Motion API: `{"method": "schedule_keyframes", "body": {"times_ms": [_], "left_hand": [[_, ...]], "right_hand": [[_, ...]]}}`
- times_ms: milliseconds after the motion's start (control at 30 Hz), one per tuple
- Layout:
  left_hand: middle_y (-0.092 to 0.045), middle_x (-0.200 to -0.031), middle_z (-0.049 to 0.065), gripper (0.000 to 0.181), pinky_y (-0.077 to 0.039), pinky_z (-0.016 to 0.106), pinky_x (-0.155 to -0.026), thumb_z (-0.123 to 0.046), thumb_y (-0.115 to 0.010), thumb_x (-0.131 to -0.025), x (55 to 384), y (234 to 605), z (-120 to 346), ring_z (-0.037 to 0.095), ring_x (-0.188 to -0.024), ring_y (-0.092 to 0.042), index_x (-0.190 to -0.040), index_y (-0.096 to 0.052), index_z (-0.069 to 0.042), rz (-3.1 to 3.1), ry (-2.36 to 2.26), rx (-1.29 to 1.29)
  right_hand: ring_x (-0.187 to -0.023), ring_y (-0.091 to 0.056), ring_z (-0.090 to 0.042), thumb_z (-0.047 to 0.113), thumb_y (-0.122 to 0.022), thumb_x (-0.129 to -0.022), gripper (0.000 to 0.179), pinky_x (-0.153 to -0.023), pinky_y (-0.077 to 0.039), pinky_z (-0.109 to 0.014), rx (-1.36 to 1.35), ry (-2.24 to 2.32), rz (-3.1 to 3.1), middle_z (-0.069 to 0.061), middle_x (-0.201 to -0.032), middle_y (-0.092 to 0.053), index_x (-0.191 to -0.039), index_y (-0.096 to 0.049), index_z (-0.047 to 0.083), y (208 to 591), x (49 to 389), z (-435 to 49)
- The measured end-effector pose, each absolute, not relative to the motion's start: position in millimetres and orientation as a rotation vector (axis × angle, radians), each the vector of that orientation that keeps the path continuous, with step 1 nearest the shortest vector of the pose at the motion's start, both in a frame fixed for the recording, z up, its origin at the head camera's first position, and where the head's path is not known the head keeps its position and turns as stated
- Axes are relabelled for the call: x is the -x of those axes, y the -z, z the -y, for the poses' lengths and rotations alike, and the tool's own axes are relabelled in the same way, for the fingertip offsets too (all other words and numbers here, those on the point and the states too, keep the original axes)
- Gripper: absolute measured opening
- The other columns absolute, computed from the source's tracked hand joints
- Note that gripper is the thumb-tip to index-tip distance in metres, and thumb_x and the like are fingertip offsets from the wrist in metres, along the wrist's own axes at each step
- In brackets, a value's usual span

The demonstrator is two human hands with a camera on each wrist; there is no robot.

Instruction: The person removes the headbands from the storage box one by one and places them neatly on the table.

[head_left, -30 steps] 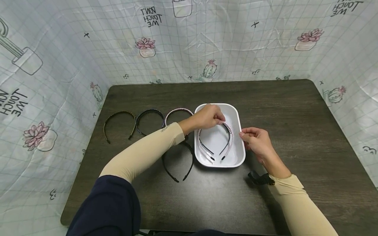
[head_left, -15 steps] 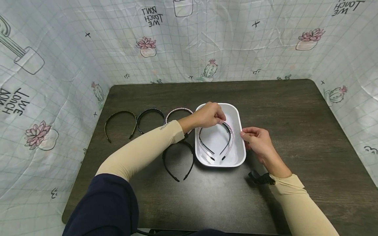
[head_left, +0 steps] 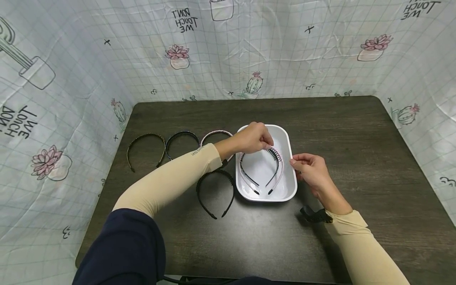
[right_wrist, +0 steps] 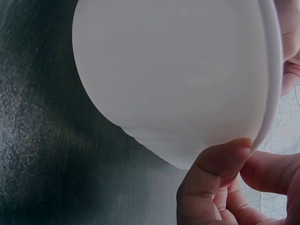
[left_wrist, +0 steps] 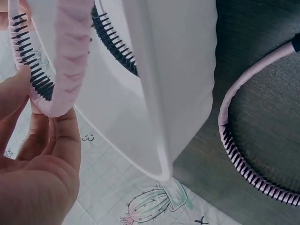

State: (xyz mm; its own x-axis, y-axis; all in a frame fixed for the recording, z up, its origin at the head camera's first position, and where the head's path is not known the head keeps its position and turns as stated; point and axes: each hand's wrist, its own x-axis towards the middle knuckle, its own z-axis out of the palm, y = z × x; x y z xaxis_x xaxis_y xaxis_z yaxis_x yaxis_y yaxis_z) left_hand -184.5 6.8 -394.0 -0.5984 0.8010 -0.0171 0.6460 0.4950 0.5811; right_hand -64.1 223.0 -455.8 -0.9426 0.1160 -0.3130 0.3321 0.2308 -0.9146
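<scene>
My left hand [head_left: 251,137] pinches the top of a pink headband [head_left: 281,168] over the white tray [head_left: 293,188]. In the left wrist view, this pink headband [left_wrist: 72,56] shows black comb teeth along its inner side, with the fingers [left_wrist: 65,136] around its band. Inside the tray lies a black toothed headband [left_wrist: 112,42], partly hidden by the rim. At the tray's right side my right hand [head_left: 311,172] pinches the rim between thumb and fingers. The right wrist view shows that hand [right_wrist: 220,183] close up on the tray wall [right_wrist: 168,70].
Left of the tray, a gold-toned headband [head_left: 128,154], a dark headband [head_left: 181,133] and a pale pink headband [head_left: 215,132] lie in a row. A black headband [head_left: 198,194] lies nearer the front. Patterned cloth [head_left: 213,79] rises behind the dark table [head_left: 338,118].
My left hand has shifted very slightly away from me, its grip on the pink headband kept. The right hand and the tray stay in place.
</scene>
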Motion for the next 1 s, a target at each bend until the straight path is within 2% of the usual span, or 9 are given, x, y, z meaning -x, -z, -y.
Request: {"method": "schedule_keyframes", "body": {"times_ms": [333, 600, 1000], "left_hand": [[-0.081, -0.103, 0.009, 0.014, -0.052, 0.021, -0.08, -0.006, -0.074, -0.096, 180, 385, 5, 0.013, -0.09, -0.068, -0.105, -0.085, -0.006, -2.444, -0.75, -1.209], [-0.08, -0.097, 0.008, 0.013, -0.05, 0.019, -0.078, -0.008, -0.075, -0.095, 178, 379, 14, 0.01, -0.084, -0.064, -0.101, -0.085, -0.006, -2.451, -0.791, -1.223], [-0.079, -0.098, 0.008, 0.013, -0.049, 0.021, -0.078, -0.007, -0.075, -0.094, 176, 377, 35, 0.011, -0.083, -0.063, -0.102, -0.085, -0.006, -2.463, -0.829, -1.165]], "right_hand": [[-0.075, -0.064, -0.004, 0.014, -0.063, -0.105, 0.039, -0.062, -0.057, -0.025, -0.415, 1.79, -2.327, 0.011, -0.08, -0.07, -0.13, -0.056, -0.014, 453, 62, -223], [-0.075, -0.064, -0.003, 0.014, -0.063, -0.104, 0.038, -0.063, -0.057, -0.025, -0.424, 1.787, -2.341, 0.012, -0.08, -0.068, -0.129, -0.057, -0.014, 451, 63, -222], [-0.075, -0.065, -0.002, 0.014, -0.063, -0.104, 0.04, -0.063, -0.059, -0.025, -0.42, 1.803, -2.322, 0.012, -0.08, -0.068, -0.131, -0.056, -0.015, 452, 62, -221]]}}
